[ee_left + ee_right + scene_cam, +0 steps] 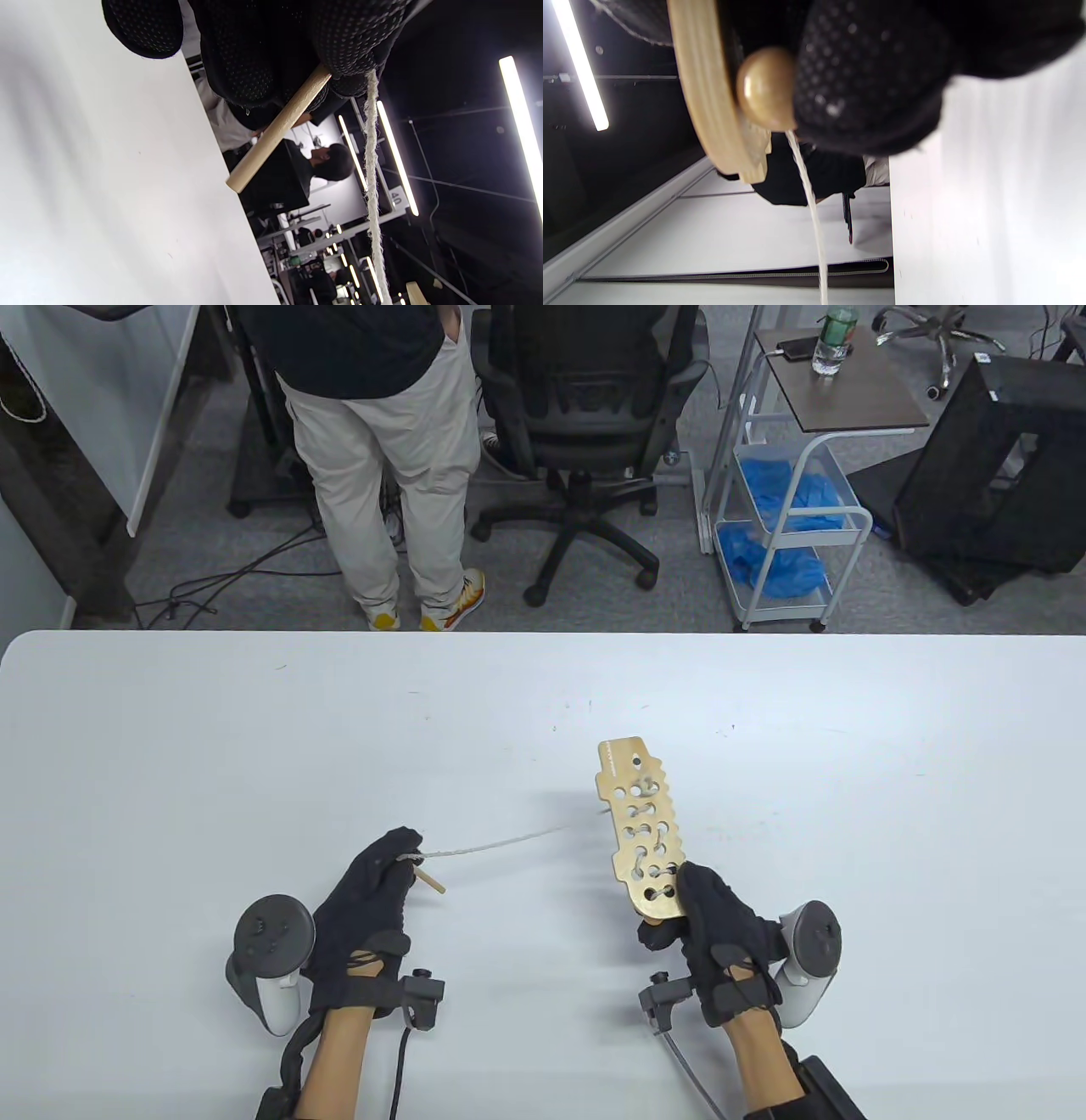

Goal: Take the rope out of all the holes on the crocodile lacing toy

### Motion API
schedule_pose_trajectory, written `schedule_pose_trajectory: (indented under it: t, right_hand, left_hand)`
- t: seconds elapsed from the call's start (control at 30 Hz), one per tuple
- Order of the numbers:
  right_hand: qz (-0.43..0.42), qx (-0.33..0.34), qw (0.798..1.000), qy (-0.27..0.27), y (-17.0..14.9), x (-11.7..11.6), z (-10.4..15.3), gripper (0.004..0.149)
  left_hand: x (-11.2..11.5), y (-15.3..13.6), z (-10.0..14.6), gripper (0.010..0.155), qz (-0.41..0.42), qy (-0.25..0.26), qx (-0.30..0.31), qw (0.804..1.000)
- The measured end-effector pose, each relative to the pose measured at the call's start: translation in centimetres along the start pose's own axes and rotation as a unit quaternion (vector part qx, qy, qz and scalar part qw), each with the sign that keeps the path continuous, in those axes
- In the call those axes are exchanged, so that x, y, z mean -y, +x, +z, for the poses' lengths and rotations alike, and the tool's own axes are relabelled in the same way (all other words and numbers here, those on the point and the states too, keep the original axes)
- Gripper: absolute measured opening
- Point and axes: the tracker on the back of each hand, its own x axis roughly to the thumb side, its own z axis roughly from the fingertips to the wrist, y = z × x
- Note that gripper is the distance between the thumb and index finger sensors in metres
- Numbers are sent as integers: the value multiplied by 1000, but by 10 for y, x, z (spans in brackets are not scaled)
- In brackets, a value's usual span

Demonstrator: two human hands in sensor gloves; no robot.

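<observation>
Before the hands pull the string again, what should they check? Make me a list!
1. Left hand holds the wooden needle: ok.
2. Rope runs from the left hand toward the crocodile board without a visible knot: ok.
3. Right hand grips the board's near end: ok.
4. Board is lifted off the table: ok, it casts a separate shadow.
5. Rope is out of all holes: not ok, rope shows in several.
6. Wooden bead sits against the board's underside: ok; what it is fixed to, cannot tell.
</observation>
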Motion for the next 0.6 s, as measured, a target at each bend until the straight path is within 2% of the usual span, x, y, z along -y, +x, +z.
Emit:
schedule_pose_trajectory:
  t: [0.4, 0.6]
  right_hand:
    - [-42, -15, 997, -64, -3, 22, -1, 49]
    - [-46, -17, 996, -71, -4, 24, 0, 49]
  left_hand:
    - [-15, -14, 0, 42, 38, 48, -52, 997]
    - [-17, -19, 1, 42, 69, 54, -74, 993]
